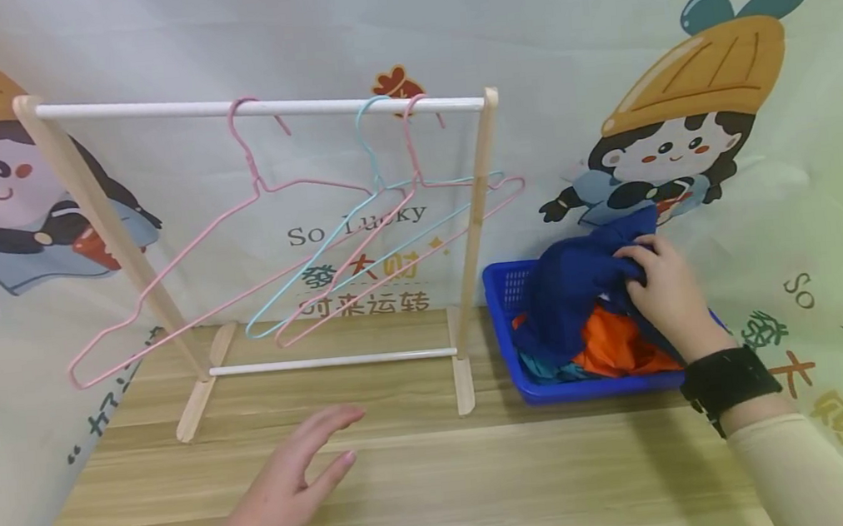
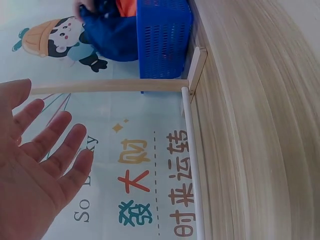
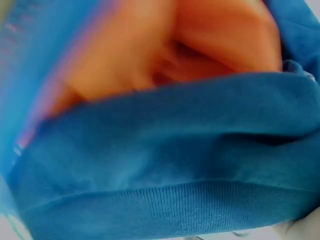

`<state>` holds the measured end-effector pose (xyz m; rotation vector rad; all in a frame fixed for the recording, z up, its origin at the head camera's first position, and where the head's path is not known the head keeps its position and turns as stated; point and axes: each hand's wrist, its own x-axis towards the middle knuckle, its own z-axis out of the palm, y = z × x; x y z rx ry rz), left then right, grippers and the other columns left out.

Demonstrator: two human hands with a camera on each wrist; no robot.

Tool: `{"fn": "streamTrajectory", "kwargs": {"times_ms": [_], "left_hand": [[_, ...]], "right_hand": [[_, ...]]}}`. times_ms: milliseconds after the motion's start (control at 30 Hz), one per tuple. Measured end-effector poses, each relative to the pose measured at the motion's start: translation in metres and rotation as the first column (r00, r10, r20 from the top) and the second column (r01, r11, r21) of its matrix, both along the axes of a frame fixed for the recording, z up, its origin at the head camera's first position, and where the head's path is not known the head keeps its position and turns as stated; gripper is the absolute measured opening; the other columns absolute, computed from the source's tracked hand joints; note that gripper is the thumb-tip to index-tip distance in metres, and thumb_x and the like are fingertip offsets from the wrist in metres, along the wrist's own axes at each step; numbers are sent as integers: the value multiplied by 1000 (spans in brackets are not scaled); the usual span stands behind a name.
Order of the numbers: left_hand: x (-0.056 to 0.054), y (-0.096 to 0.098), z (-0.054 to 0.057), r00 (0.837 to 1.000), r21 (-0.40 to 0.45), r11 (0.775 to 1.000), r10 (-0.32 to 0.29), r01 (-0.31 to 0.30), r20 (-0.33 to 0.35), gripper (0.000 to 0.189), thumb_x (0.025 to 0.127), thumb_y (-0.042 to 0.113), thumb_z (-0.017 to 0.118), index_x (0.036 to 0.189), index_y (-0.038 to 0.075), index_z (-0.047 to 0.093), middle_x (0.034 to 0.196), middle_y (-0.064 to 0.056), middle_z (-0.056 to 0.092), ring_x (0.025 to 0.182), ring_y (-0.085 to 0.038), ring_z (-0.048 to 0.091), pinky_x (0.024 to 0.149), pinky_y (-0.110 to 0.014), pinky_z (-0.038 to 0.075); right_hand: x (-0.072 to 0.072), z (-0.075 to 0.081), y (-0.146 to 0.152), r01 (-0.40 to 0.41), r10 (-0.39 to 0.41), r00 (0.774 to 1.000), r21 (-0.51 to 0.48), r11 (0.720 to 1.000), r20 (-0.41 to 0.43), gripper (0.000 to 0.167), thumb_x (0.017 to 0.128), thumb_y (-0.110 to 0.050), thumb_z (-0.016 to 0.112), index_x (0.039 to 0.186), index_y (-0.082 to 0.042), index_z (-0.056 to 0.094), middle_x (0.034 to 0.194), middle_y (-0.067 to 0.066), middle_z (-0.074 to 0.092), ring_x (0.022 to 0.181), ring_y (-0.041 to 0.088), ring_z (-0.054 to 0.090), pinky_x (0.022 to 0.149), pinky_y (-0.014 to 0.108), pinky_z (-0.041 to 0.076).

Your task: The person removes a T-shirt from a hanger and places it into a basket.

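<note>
At the right of the head view, my right hand [image 1: 667,296] grips a dark blue garment [image 1: 562,284] and holds part of it up out of a blue plastic basket [image 1: 505,322]. A ribbed band of that garment [image 3: 175,210] fills the lower part of the right wrist view. Under it in the basket lie an orange cloth [image 1: 613,345] and a teal cloth [image 1: 554,368]. My left hand [image 1: 290,475] hovers over the table in front of the rack, fingers apart and relaxed, holding nothing; the left wrist view shows its palm [image 2: 30,170].
A small rack with wooden posts [image 1: 474,225] and a white top rod [image 1: 152,109] stands left of the basket. On the rod hang two pink hangers [image 1: 187,248] and a light blue hanger [image 1: 315,255]. Beneath is a wood-grain table [image 1: 411,489]; a printed cloth backdrop [image 1: 521,29] rises behind.
</note>
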<state>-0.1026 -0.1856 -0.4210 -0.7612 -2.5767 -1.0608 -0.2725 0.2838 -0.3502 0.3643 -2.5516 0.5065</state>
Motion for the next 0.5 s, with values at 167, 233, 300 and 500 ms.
{"fn": "streamTrajectory", "kwargs": {"times_ms": [167, 233, 300, 500], "left_hand": [[0, 0, -2, 1000, 14, 1000, 14, -14, -2, 46, 92, 21, 62, 135, 27, 49, 134, 10, 52, 123, -16, 51, 98, -43, 44], [-1, 1, -3, 1000, 10, 1000, 7, -7, 6, 45, 92, 21, 62, 135, 25, 49, 134, 7, 52, 123, -17, 51, 98, -45, 44], [-2, 2, -3, 1000, 2, 1000, 2, -2, 15, 44, 92, 21, 62, 135, 21, 50, 134, 6, 53, 123, -17, 51, 99, -45, 43], [-4, 4, -4, 1000, -6, 1000, -2, 2, 22, 43, 92, 23, 61, 134, 22, 50, 134, 5, 53, 123, -18, 51, 98, -46, 44]], "right_hand": [[-7, -40, 5, -4, 3, 989, 12, 1000, 150, 29, 84, 1, 57, 112, 0, 61, 123, 26, 46, 114, 46, 45, 96, 61, 38], [-8, -51, 4, -8, 1, 976, 29, 1000, 220, 30, 85, -1, 58, 115, 2, 59, 123, 27, 46, 114, 47, 45, 96, 61, 38], [-9, -61, 3, -16, 1, 959, 50, 999, 285, 33, 86, -3, 58, 118, 4, 57, 124, 28, 45, 114, 48, 45, 96, 61, 38], [-8, -66, -4, 4, -49, 920, 115, 993, 390, 47, 88, -20, 59, 130, 1, 50, 135, 28, 39, 120, 53, 38, 95, 65, 36]]}}
